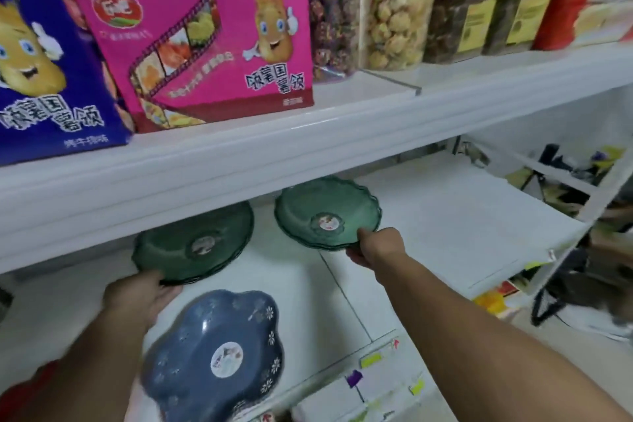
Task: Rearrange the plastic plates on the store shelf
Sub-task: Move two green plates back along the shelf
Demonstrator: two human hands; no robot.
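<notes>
Two short stacks of dark green scalloped plastic plates lie on the lower white shelf (445, 216). My left hand (137, 298) grips the near rim of the left green stack (195, 243), thumb on top. My right hand (376, 248) pinches the near rim of the right green stack (325, 212), which sits further back. A blue flower-shaped plate (215, 353) with white flower prints and a round sticker lies at the shelf's front, just below my left hand. Part of the left stack is hidden under the upper shelf.
The upper shelf edge (239, 161) overhangs the plates closely. On it stand a blue snack box (51, 68), a pink snack box (205, 51) and clear jars of dried goods (394, 10). Price tags (370, 361) line the lower shelf's front. Bags and clutter lie at the right.
</notes>
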